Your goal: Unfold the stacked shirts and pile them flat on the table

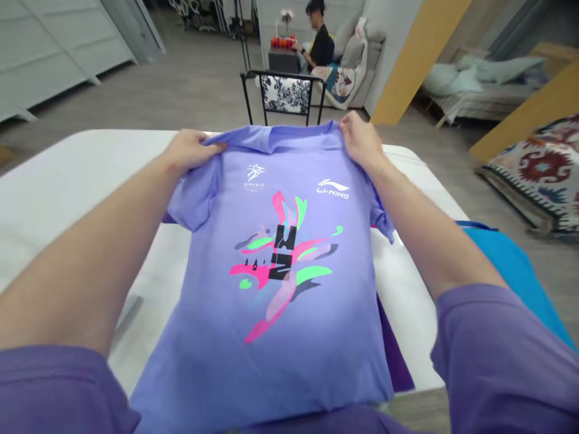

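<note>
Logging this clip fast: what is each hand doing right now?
Left hand: closed, fingers gripping the purple T-shirt at its shoulder.
Right hand: closed on the T-shirt's other shoulder.

The purple T-shirt [271, 289] reads "LI-NING" in white on its chest beside the logo.

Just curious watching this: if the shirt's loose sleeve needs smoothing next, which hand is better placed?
Probably the left hand: it grips the shirt at the shoulder right above the bunched sleeve. The right hand holds the opposite shoulder.
</note>
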The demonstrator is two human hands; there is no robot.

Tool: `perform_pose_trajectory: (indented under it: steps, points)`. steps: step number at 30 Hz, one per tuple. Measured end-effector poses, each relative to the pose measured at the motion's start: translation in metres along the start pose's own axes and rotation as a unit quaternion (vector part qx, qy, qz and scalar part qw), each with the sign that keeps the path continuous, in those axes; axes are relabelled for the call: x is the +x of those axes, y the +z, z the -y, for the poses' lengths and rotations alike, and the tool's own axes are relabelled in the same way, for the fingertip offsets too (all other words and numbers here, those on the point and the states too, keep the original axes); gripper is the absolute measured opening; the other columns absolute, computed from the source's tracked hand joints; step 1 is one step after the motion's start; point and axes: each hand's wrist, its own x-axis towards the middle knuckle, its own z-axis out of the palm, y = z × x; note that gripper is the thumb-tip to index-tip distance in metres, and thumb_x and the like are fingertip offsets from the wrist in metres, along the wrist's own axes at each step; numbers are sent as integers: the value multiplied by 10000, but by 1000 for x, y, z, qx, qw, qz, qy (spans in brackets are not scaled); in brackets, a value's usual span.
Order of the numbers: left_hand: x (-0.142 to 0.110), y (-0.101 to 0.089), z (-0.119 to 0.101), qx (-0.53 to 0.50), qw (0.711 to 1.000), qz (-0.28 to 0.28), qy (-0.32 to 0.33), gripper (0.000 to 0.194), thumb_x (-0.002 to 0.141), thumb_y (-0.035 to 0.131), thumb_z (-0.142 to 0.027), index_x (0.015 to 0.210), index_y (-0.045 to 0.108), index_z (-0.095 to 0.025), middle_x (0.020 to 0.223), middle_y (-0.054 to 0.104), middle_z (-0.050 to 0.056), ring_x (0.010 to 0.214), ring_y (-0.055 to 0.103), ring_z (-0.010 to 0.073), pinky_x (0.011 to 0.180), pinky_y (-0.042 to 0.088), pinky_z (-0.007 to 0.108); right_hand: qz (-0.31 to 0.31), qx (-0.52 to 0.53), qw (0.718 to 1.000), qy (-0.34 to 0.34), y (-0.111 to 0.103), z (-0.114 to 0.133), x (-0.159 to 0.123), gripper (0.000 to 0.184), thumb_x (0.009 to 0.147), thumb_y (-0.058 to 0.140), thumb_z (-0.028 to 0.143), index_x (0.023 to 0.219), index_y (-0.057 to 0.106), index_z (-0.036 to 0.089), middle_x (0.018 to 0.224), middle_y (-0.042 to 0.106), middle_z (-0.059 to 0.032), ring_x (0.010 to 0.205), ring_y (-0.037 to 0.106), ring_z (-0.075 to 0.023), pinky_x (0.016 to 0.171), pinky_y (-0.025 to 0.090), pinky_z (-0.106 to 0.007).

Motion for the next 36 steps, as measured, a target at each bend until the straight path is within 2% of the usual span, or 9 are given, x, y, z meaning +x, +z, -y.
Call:
perform_pose_trajectory:
  steps: [4, 7, 12, 16, 19, 23, 30, 34, 36]
  points:
    - [-4, 33, 4, 34, 998, -18, -49, 867, 1023, 709, -635, 1583, 542, 5, 1698, 599, 170, 1462, 551, 223, 1370, 364, 409, 62, -18, 998, 0, 49, -20, -14, 611, 1203, 455, 563, 1684, 490, 188, 1622, 644, -207, 1498, 616, -416, 1285, 451, -683]
    - [-17, 55, 3, 35, 999, -34, -7, 718, 1057, 663, -571, 1635, 557, -159, 1754, 514, 166, 1617, 430, 354, 1381, 273, 571, 55, -23, 998, -12, 54, -47, -27, 694, 1182, 410, 681, 1667, 524, 198, 1626, 638, -223, 1524, 587, -435, 1315, 395, -718]
    - [-41, 64, -15, 72, 994, -28, 79, 623, 1062, 594, -562, 1586, 588, -225, 1665, 567, 178, 1541, 471, 418, 1317, 311, 645, 44, -76, 994, 67, -22, -116, -45, 659, 1167, 472, 674, 1594, 627, 196, 1456, 753, -218, 1438, 653, -419, 1289, 435, -676]
    - [-58, 75, -46, 107, 983, 9, 148, 617, 1052, 588, -559, 1558, 618, -208, 1628, 608, 186, 1532, 492, 412, 1318, 339, 623, 65, -137, 973, 173, -103, -207, -93, 541, 1136, 576, 618, 1455, 761, 222, 1398, 795, -203, 1336, 721, -394, 1209, 521, -590]
    - [-71, 93, -90, 108, 972, 39, 205, 612, 1047, 583, -573, 1521, 652, -191, 1595, 646, 194, 1522, 540, 404, 1311, 386, 583, 90, -160, 950, 253, -138, -281, -146, 506, 1091, 665, 576, 1412, 801, 211, 1398, 804, -201, 1269, 754, -371, 1112, 576, -497]
    - [-94, 127, -183, 61, 963, 95, 244, 527, 1056, 580, -521, 1464, 689, -206, 1493, 746, 156, 1447, 654, 360, 1258, 477, 475, 158, -156, 939, 264, -141, -339, -211, 494, 1047, 736, 534, 1362, 825, 163, 1407, 806, -194, 1257, 765, -335, 1055, 583, -369]
    - [-141, 217, -344, 13, 942, 194, 272, 483, 1085, 588, -643, 1349, 759, -275, 1321, 857, 90, 1274, 781, 331, 1057, 575, 389, 185, -40, 972, 138, -138, -334, -273, 351, 946, 806, 507, 1107, 832, 197, 1186, 844, -117, 1076, 761, -258, 957, 549, -290]
    - [-149, 263, -387, -11, 950, 213, 229, 746, 1096, 412, -827, 1420, 731, -235, 1382, 838, 159, 1332, 772, 361, 1064, 580, 416, 422, 152, 892, 58, -178, -320, -301, 564, 857, 860, 719, 1100, 866, 210, 1106, 838, -77, 972, 743, -243, 860, 569, -301]
    - [-147, 279, -398, -19, 952, 225, 205, 848, 1084, 313, -887, 1341, 769, -220, 1351, 845, 184, 1317, 782, 372, 1054, 588, 425, 441, 193, 873, 81, -193, -318, -304, 685, 864, 838, 807, 1203, 862, 212, 1164, 839, -89, 965, 746, -242, 844, 586, -310]
